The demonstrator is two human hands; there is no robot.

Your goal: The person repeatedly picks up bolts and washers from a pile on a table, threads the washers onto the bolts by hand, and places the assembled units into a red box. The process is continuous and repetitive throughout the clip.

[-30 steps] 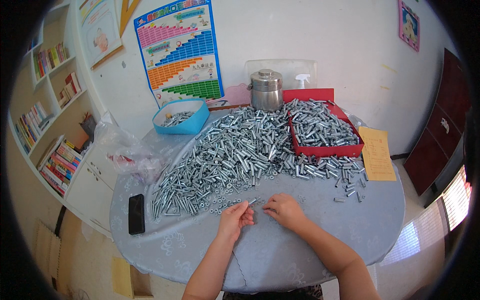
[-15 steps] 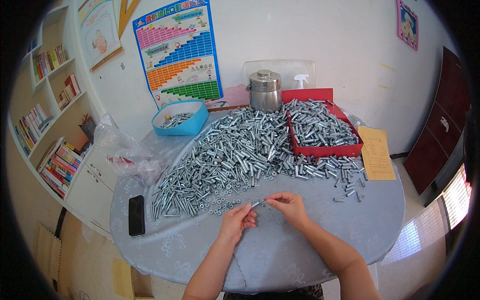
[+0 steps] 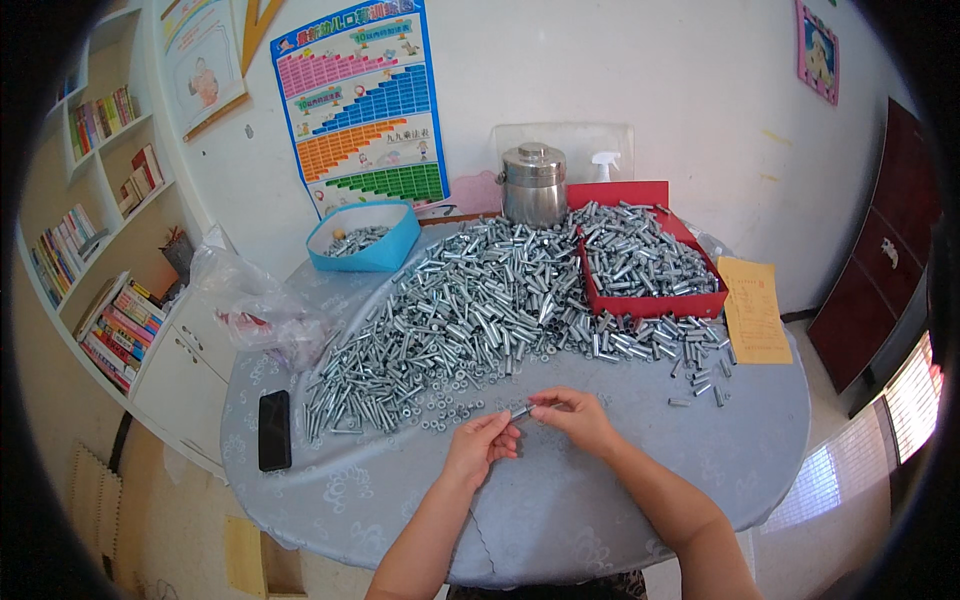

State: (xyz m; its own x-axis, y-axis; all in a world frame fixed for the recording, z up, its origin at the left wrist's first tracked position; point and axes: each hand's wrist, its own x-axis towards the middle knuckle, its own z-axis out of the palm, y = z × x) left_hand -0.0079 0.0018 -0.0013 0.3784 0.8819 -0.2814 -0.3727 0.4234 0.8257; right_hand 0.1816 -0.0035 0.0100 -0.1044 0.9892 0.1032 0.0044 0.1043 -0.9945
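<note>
My left hand (image 3: pixel 481 448) pinches one end of a small metal expansion bolt (image 3: pixel 521 411) above the near middle of the table. On its other end are the closed thumb and fingertips of my right hand (image 3: pixel 574 417), which partly cover it. Just beyond my hands lies a wide heap of silvery metal parts (image 3: pixel 470 305). Long thin bolts (image 3: pixel 345 395) make up its left side, while short tubular sleeves (image 3: pixel 640 335) lie to the right. Small nuts and washers (image 3: pixel 440 408) are scattered along the near edge, close to my left hand.
A red box (image 3: pixel 655 303) full of sleeves stands at the back right, beside a yellow paper (image 3: pixel 755 310). Behind the heap are a steel canister (image 3: pixel 534 190) and a blue bin (image 3: pixel 370 250). A black phone (image 3: pixel 274 430) and clear plastic bag (image 3: pixel 250 300) lie left.
The fingers of my right hand have slid slightly inward over the end of the expansion bolt. My left hand keeps its pinch. The whole view has shifted slightly.
</note>
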